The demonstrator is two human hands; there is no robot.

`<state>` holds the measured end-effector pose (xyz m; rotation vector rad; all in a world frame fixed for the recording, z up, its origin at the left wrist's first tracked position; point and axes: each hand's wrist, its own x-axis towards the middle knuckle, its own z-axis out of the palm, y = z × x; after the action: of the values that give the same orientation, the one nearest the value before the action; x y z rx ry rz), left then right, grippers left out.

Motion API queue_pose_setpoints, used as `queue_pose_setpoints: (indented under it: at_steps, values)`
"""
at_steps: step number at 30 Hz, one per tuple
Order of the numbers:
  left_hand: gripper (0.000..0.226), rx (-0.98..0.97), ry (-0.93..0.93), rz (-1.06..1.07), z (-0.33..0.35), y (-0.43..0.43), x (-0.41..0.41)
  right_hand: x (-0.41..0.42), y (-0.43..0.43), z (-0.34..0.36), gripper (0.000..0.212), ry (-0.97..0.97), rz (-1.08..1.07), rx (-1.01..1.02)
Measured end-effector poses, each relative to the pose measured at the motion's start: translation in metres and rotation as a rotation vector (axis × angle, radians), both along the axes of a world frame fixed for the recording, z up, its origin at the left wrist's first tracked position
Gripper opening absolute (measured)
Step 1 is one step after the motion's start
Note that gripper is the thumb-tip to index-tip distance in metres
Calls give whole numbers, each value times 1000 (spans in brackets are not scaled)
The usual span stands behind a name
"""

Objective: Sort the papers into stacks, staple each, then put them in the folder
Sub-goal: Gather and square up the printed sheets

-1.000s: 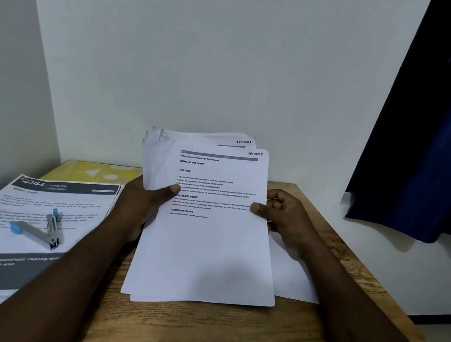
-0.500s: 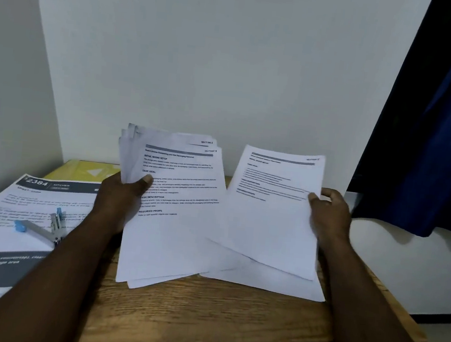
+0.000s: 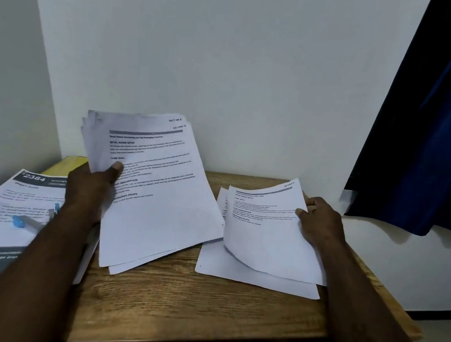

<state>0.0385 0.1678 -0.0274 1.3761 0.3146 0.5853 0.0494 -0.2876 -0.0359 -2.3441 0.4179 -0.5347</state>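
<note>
**While I Sort, Pages Could Slip**

As I sort, my left hand (image 3: 89, 187) grips a thick bunch of papers (image 3: 155, 197) near its top left corner. My thumb (image 3: 116, 167) presses on the front page. My other fingers are curled behind it, where I cannot see them. The bunch leans up, with its bottom edge down on the wooden table (image 3: 190, 306). My right hand (image 3: 322, 222) pinches 1 sheet (image 3: 265, 230) by its right edge, thumb on top. That sheet is bent and hangs just over a small pile (image 3: 235, 275) that lies flat on the right side of the table.

I think I am laying this sheet on that pile. No stack is stapled yet, as far as I can tell, so most of the job is left.

What could go wrong? The bent sheet could catch air and land crooked. It could also slide off the pile toward the table's right edge, which is near. The pages in my left hand are fanned out and not lined up. If my thumb loosens, they could slip and mix with the pile. I could also put a page on the wrong pile, because the small words at the top corners are hard to read.

The stapler (image 3: 29, 222) lies on a big printed page (image 3: 6, 203) at my left, partly hidden by my arm. A yellow thing (image 3: 69, 162) at the back left may be the folder.
</note>
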Motion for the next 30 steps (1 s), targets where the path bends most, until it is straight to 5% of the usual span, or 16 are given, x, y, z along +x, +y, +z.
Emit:
queue_pose_setpoints:
  at_steps: [11, 20, 30]
  values:
    - [72, -77, -8, -133, -5, 13, 7, -4, 9, 4, 37, -46, 18, 24]
    - [33, -70, 21, -184, 4, -18, -3, -6, 20, 10, 33, -49, 42, 127]
    - [30, -59, 23, -241, 3, -21, -3, -8, 19, 13, 23, 56, 22, 77]
